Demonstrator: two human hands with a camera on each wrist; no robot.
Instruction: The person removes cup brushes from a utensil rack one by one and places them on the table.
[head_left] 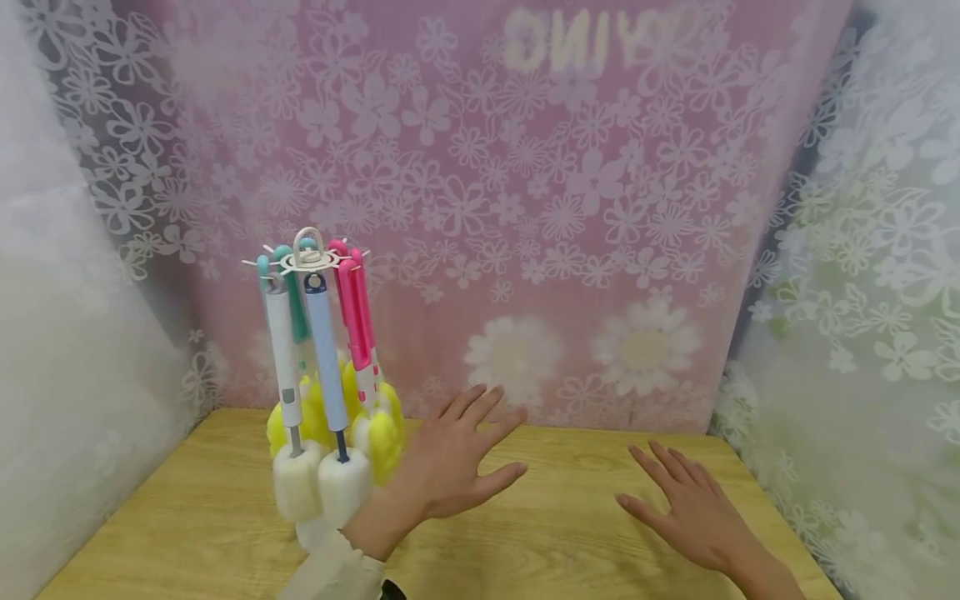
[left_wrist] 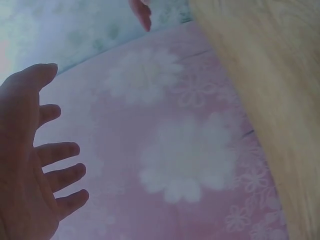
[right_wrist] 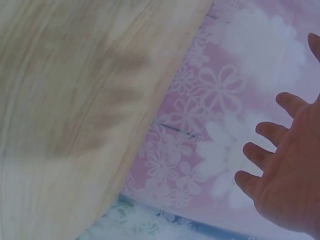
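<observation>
In the head view, my left hand [head_left: 461, 462] is spread above the wooden table, just right of a rack of hanging brushes, and holds nothing. My right hand [head_left: 686, 508] hovers over the table's right side, fingers extended, with nothing in it. From the white rack top [head_left: 309, 261] hang a white-handled brush [head_left: 283, 358] and a light-blue-handled brush [head_left: 326, 358], both with white sponge heads. Pink-handled brushes [head_left: 358, 317] and teal-handled brushes [head_left: 298, 308] hang there too, near yellow sponge heads [head_left: 385, 433]. My left forearm partly hides the rack's lower part.
The wooden table [head_left: 570, 533] is bounded by a pink flowered curtain [head_left: 525, 208] behind. Pale flowered sheets stand at the left [head_left: 75, 333] and the right [head_left: 870, 333]. A light sleeve [head_left: 337, 571] covers my left forearm.
</observation>
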